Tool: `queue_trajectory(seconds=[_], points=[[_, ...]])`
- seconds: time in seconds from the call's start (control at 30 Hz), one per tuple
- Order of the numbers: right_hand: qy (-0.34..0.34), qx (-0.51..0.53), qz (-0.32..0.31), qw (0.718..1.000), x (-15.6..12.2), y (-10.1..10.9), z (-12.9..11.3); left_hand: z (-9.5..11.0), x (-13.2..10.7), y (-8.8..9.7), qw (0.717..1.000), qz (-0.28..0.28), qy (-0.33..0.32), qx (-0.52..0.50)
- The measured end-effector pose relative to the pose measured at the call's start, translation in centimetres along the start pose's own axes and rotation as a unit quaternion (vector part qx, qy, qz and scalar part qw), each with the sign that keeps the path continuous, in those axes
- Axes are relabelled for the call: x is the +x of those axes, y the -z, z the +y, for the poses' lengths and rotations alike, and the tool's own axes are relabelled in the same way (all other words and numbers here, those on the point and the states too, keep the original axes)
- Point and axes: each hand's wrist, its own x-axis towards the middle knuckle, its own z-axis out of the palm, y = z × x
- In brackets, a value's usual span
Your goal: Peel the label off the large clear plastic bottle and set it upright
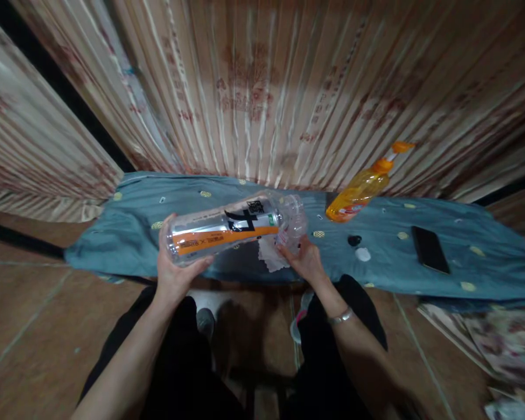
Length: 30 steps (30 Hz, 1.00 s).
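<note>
My left hand (177,271) is wrapped round one end of a large clear plastic bottle (223,226) with a silver and orange label and black lettering. The bottle lies slanted in the air above the cloth-covered surface. At its other end, my right hand (304,256) grips a smaller clear plastic container (294,219), which meets the large bottle. How the two fit together is hard to make out. A white piece of tissue or cloth with a wavy edge (272,255) shows just left of my right fingers; whether they touch it I cannot tell.
A pump bottle of orange liquid (356,195) stands at the back right. A small black cap (354,240), a white round piece (363,254) and a black phone (430,249) lie on the teal cloth (459,233). A patterned curtain (254,87) hangs behind.
</note>
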Motion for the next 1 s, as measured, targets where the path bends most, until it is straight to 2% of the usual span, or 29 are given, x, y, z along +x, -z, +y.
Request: queue_trajectory(seconds=[0.1, 0.47, 0.8, 1.0], points=[[0.000, -0.002, 0.004, 1.000, 0.02, -0.09, 0.08, 0.29, 0.01, 0.11, 0.999, -0.006, 0.028, -0.019], [-0.012, -0.014, 0.004, 1.000, 0.02, -0.14, 0.06, 0.52, 0.10, 0.10, 0.999, -0.003, 0.040, -0.025], [-0.003, -0.031, 0.007, 0.999, -0.07, -0.20, 0.28, 0.88, 0.18, 0.20, 0.999, -0.009, 0.029, -0.023], [-0.010, -0.034, -0.005, 0.999, 0.01, -0.16, 0.39, 0.25, 0.13, 0.16, 1.000, -0.006, 0.005, -0.022]])
